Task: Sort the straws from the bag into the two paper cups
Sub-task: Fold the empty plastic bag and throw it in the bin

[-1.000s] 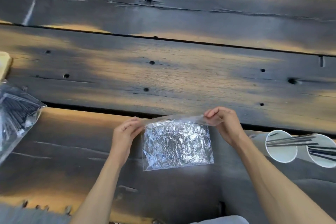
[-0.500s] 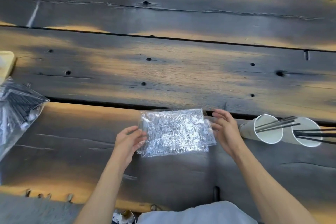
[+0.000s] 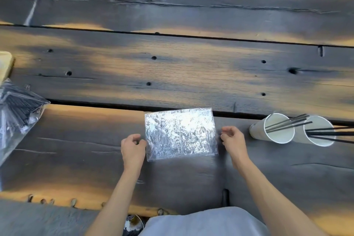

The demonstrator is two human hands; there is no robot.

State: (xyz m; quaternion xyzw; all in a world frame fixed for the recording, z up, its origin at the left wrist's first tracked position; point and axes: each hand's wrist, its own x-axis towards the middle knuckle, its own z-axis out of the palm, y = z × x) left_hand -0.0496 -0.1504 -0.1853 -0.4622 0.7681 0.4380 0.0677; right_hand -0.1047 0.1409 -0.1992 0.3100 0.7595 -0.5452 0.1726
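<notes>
From my seat at the feed, the body I see comes in from six o'clock: two bare forearms with no sleeves reaching the wrists, no watch, no rings or bands that I can make out. The left hand (image 3: 133, 144) and the right hand (image 3: 232, 140) are both ungloved. Between the arms, at the bottom edge, sits a rounded patch of pale grey fabric (image 3: 203, 222), plain and unmarked, though I cannot tell which garment it is.
</notes>
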